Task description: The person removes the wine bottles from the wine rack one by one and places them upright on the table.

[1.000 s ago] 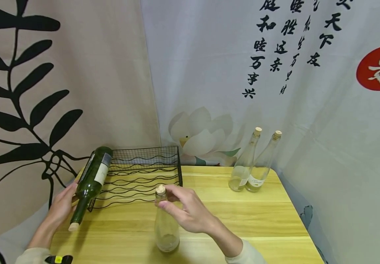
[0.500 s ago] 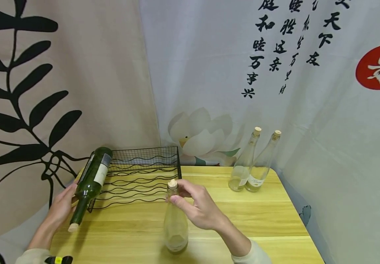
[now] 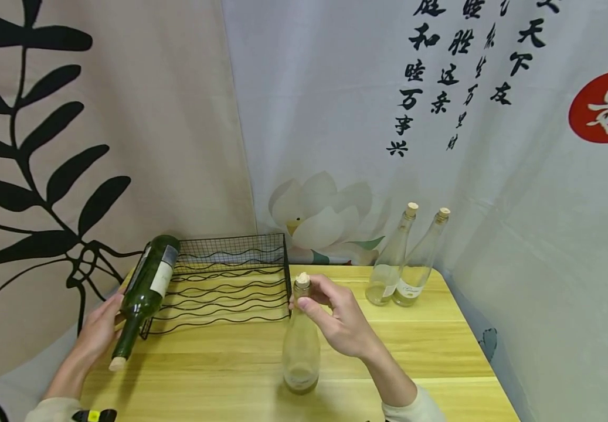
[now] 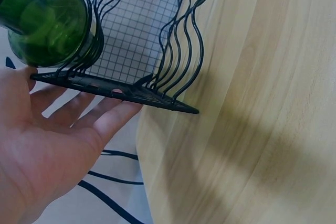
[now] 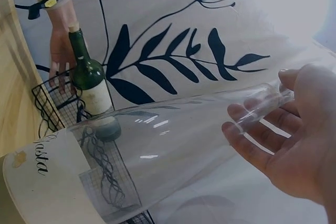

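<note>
My right hand (image 3: 335,313) pinches the neck of a clear glass bottle (image 3: 302,351), corked and upright; its pale label (image 5: 44,177) faces the right wrist camera. At the left, a green wine bottle (image 3: 148,278) lies on a black wire wine rack (image 3: 219,302), its corked neck pointing toward me. My left hand (image 3: 98,331) rests against the rack's left end. In the left wrist view, its extended fingers (image 4: 113,121) touch the end panel from outside, just below the green bottle (image 4: 50,24). The left thumb is mostly hidden.
Two corked clear bottles (image 3: 390,258) (image 3: 421,258) stand side by side at the table's back right. The wooden table (image 3: 398,351) ends on the right along a slanted edge. A printed curtain (image 3: 325,117) hangs behind it.
My right hand has moved to the right and slightly away from me, carrying the clear bottle along. The left hand, the rack and the green wine bottle have stayed in place.
</note>
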`<state>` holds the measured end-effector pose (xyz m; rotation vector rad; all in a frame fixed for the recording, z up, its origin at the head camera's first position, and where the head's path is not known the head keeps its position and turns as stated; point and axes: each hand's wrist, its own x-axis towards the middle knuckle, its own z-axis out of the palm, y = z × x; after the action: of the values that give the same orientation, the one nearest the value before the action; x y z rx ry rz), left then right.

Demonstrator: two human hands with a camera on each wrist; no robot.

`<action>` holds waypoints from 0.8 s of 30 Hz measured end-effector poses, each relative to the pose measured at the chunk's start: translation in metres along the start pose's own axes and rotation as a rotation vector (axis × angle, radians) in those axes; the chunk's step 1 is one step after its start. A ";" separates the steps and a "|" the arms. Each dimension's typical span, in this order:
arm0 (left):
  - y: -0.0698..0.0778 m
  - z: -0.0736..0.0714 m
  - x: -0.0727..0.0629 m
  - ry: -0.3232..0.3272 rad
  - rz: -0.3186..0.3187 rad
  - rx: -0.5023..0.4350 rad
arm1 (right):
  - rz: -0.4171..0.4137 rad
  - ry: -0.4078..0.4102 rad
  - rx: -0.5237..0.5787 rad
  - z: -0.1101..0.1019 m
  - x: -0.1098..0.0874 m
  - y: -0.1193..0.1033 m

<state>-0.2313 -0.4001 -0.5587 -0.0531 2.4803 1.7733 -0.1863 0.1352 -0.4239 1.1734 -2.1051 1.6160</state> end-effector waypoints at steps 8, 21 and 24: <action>0.000 0.000 0.000 0.011 -0.013 0.035 | 0.008 0.048 -0.020 -0.012 0.001 0.001; 0.002 -0.001 -0.001 0.022 -0.006 0.070 | 0.120 0.085 -0.009 -0.033 0.003 0.012; 0.003 -0.001 0.000 0.018 -0.019 0.089 | 0.139 0.094 0.018 -0.038 0.005 0.014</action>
<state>-0.2311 -0.4001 -0.5557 -0.0864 2.5587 1.6609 -0.2101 0.1677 -0.4172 0.9557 -2.1584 1.7174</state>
